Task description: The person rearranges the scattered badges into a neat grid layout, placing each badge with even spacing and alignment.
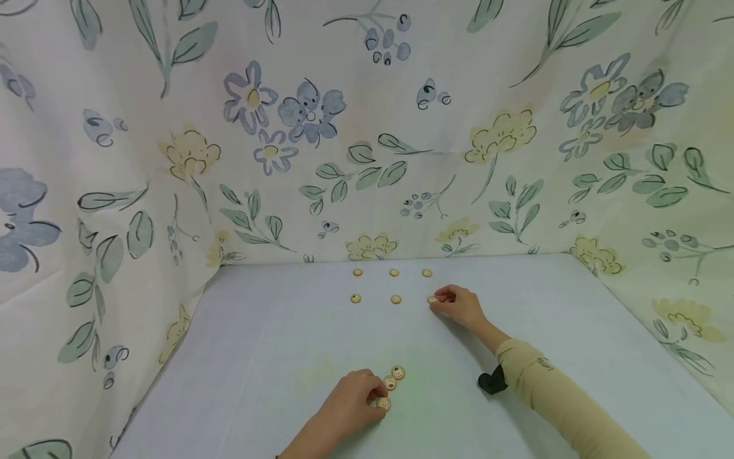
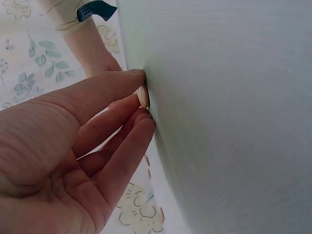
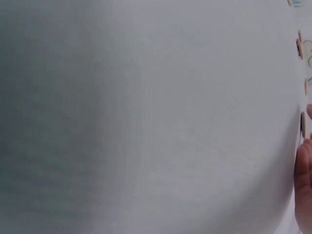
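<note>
Low in the head view, my left hand point(image 1: 351, 401) pinches a small round wooden disc point(image 1: 383, 404) with dark marks. The left wrist view catches this disc point(image 2: 143, 96) edge-on between thumb and fingertips, right at the tabletop. Two similar discs, one wooden disc point(image 1: 390, 382) and another disc point(image 1: 398, 371), lie just beyond it in a slanted line. Farther away, my right hand point(image 1: 460, 307) holds a wooden disc point(image 1: 432, 299) by its side, at the right end of the nearer row. Only part of the right hand point(image 3: 304, 190) enters the right wrist view, at its edge.
Left of the right hand are two discs, a middle disc point(image 1: 396, 299) and a left disc point(image 1: 355, 298). Behind them runs a row of three, its middle disc point(image 1: 394, 272) included. Floral cloth point(image 1: 367, 127) hangs around the white table point(image 1: 258, 357). A black strap point(image 1: 493, 381) hangs by the right sleeve.
</note>
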`<control>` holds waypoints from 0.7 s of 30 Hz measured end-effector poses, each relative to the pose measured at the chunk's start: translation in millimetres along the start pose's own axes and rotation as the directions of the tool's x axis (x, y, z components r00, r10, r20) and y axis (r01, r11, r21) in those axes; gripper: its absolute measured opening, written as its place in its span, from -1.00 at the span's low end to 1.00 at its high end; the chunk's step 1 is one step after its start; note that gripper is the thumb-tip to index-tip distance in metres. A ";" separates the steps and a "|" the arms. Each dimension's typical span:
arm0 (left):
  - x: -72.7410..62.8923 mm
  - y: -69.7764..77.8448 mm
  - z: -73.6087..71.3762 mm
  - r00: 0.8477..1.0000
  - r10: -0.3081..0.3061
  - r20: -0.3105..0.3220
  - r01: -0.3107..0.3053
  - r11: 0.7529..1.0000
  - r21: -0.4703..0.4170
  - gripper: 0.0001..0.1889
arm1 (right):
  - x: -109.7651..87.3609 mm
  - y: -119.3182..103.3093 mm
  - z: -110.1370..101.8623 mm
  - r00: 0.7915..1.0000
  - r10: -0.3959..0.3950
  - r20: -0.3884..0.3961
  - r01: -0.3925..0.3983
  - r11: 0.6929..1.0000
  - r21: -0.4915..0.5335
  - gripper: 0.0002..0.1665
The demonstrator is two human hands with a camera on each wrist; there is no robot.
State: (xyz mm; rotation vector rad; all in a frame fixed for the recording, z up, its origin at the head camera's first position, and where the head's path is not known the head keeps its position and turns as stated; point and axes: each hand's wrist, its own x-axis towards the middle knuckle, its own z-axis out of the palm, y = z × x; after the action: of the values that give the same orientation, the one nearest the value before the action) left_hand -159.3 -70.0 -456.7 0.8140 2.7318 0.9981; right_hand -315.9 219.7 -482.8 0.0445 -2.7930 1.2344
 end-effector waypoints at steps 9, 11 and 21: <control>-0.4 0.2 0.0 1.000 0.008 -0.012 -0.007 1.000 0.005 -0.88 | -16.3 -6.2 2.2 1.000 0.019 -0.001 -0.019 0.997 0.080 -0.66; -0.3 -0.1 0.2 1.000 0.007 -0.012 -0.007 1.000 0.005 -0.88 | -20.5 -7.5 4.5 1.000 0.021 0.005 -0.022 0.995 0.099 -0.65; 0.2 -0.5 0.5 1.000 0.003 -0.006 -0.003 1.000 0.008 -0.88 | -47.0 -19.0 17.9 0.995 -0.014 0.099 -0.002 0.987 0.160 -0.68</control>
State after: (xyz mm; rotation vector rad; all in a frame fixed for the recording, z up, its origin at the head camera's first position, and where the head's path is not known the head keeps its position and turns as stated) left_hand -159.5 -70.0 -457.4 0.8180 2.7419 0.9921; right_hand -269.2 193.2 -485.1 0.1293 -2.7658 1.4929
